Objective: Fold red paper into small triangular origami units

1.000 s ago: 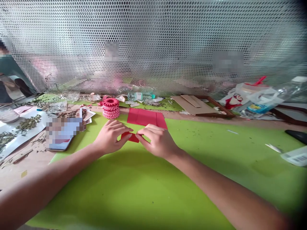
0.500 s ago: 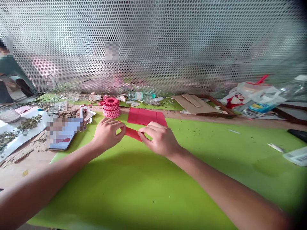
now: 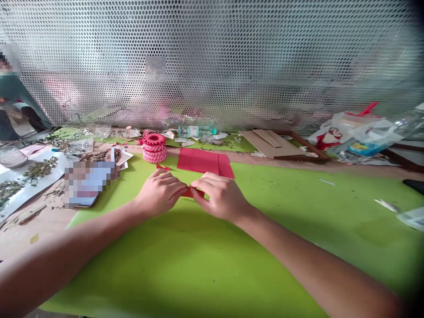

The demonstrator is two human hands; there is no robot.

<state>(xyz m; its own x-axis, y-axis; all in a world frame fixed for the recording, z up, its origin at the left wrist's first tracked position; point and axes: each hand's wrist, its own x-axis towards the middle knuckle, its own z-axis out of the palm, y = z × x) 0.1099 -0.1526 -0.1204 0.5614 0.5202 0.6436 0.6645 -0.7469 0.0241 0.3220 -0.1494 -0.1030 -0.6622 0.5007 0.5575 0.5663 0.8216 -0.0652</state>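
My left hand (image 3: 160, 193) and my right hand (image 3: 220, 196) meet at the fingertips over a small piece of red paper (image 3: 194, 192), pinching it between them. Most of that piece is hidden by my fingers. Just beyond my hands, a larger folded red paper sheet (image 3: 205, 162) lies flat on the green cutting mat (image 3: 185, 269), close to my right fingers but apart from them. A small red paper scrap (image 3: 162, 167) lies near my left hand.
A stack of pink-red folded paper rings (image 3: 154, 149) stands left of the red sheet. A pixelated blue-and-white item (image 3: 88, 183) lies off the mat's left edge, among dried leaves. Cardboard pieces (image 3: 271, 145), plastic bags (image 3: 356, 137) and a bottle (image 3: 195, 131) lie along the perforated metal screen (image 3: 212, 57).
My hands have closed together, and the red strip once visible between them is now folded up and mostly covered by my fingers.
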